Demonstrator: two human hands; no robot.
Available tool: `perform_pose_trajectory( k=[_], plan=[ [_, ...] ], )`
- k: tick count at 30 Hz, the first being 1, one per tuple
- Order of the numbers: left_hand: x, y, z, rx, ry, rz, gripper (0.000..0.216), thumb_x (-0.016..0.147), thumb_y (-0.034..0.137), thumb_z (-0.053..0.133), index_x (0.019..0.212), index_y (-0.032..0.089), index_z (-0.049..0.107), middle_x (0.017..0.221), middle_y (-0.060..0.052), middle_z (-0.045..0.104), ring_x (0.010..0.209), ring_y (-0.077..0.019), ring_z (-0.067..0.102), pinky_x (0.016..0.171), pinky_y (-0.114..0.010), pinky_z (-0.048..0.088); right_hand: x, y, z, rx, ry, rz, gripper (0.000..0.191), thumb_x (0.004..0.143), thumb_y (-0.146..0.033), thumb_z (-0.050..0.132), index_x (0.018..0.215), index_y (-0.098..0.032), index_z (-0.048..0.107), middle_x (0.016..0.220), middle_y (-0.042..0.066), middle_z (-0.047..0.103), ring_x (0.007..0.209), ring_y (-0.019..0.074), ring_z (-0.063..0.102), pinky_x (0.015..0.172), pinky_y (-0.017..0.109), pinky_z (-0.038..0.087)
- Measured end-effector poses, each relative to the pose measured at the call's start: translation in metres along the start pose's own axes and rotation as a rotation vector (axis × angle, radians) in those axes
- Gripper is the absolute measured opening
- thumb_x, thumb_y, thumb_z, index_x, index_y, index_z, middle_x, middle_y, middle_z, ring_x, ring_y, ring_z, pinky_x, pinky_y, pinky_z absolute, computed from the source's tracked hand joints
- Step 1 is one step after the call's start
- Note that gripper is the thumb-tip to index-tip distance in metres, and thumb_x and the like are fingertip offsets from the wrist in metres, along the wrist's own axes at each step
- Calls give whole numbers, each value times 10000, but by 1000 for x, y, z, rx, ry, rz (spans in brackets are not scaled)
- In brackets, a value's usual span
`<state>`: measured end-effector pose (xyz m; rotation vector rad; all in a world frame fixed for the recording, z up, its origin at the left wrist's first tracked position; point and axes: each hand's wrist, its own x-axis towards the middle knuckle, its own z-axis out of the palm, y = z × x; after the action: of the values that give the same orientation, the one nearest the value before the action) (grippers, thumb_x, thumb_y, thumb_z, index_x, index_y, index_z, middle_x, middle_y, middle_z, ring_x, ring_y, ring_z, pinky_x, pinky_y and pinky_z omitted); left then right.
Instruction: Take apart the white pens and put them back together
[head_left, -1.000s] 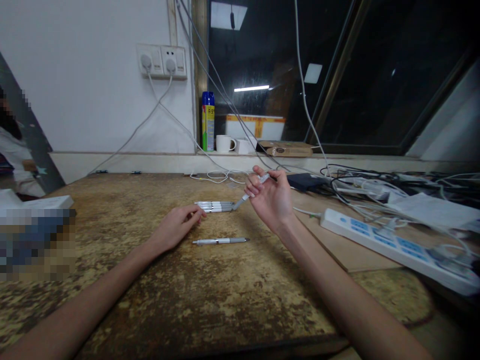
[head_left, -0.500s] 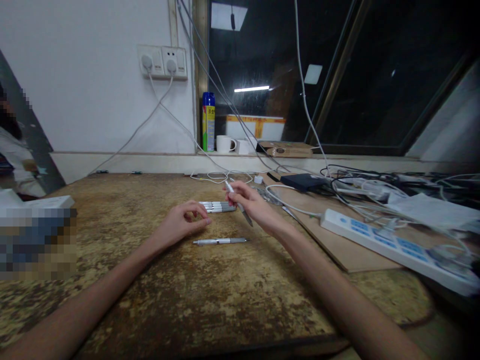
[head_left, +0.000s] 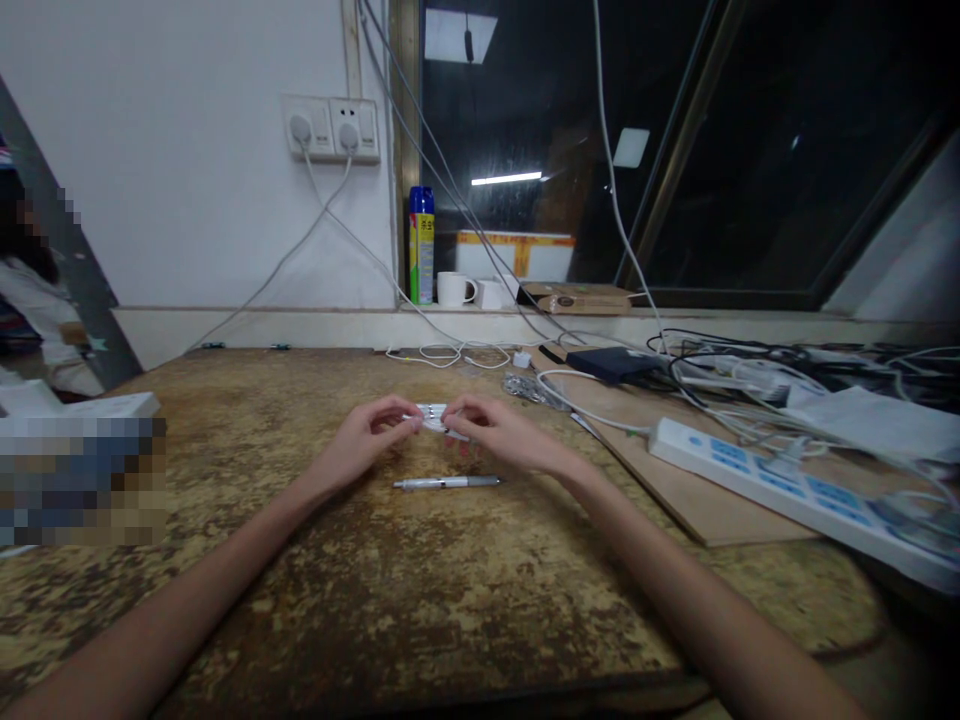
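Observation:
A white-and-grey pen (head_left: 433,425) spans the gap between my two hands, just in front of a row of similar pens (head_left: 430,408) on the worn wooden table. My left hand (head_left: 373,432) pinches the pen's left end between thumb and fingers. Around its right part, my right hand (head_left: 496,430) is closed, with the lower fingers partly hidden. Nearer to me, another pen (head_left: 446,482) lies flat and sideways on the table, touched by neither hand. Most of the row is covered by my fingers.
To the right, a white power strip (head_left: 750,480) and tangled cables lie on a brown board (head_left: 697,500). A spray can (head_left: 421,245) and a white mug (head_left: 452,289) stand on the sill. At far left a person (head_left: 45,310) is partly visible.
My right hand has come down and left with its pen, which was held tilted and now lies nearly level. My left hand's fingers have closed on the pen's other end.

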<state>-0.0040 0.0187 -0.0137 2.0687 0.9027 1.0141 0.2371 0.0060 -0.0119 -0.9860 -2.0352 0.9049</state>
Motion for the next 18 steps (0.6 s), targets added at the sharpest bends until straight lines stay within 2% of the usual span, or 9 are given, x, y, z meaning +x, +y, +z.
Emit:
perform_pose_trajectory(
  k=[3, 7, 10, 13, 18],
  plan=[
    [0, -5, -8, 84, -10, -39, 334, 911, 475, 600, 1002, 174, 711, 985, -65, 715, 865, -197, 621, 746, -296, 476, -3, 9, -11, -58, 22, 8, 323, 941, -472, 580, 1008, -176, 689, 883, 48, 702, 731, 162, 603, 666, 290, 466],
    [-4, -7, -18, 198, -137, -91, 365, 883, 528, 607, 967, 194, 726, 879, -43, 709, 760, -183, 600, 649, -273, 437, -13, 14, -18, -49, -48, 32, 305, 909, -461, 622, 965, -177, 717, 843, 46, 709, 742, 175, 620, 709, 310, 477],
    [-6, -5, -20, 221, -255, -109, 334, 857, 509, 636, 925, 202, 747, 811, -35, 716, 718, -176, 599, 622, -266, 424, -22, 15, -17, -62, -127, 31, 287, 902, -443, 634, 958, -183, 742, 835, 49, 720, 752, 187, 621, 702, 315, 480],
    [-9, -1, -18, 193, -319, -130, 300, 840, 469, 662, 916, 196, 759, 783, -30, 720, 708, -174, 607, 628, -265, 432, -27, 17, -15, -74, -201, 16, 302, 908, -453, 620, 906, -185, 759, 811, 44, 712, 722, 183, 599, 646, 298, 462],
    [-11, 6, -17, 172, -382, -143, 262, 824, 439, 682, 918, 211, 769, 818, -30, 732, 724, -171, 614, 637, -262, 437, -29, 22, -14, -79, -214, 28, 307, 901, -458, 627, 919, -175, 746, 810, 39, 699, 698, 164, 580, 624, 278, 444]
  ],
)
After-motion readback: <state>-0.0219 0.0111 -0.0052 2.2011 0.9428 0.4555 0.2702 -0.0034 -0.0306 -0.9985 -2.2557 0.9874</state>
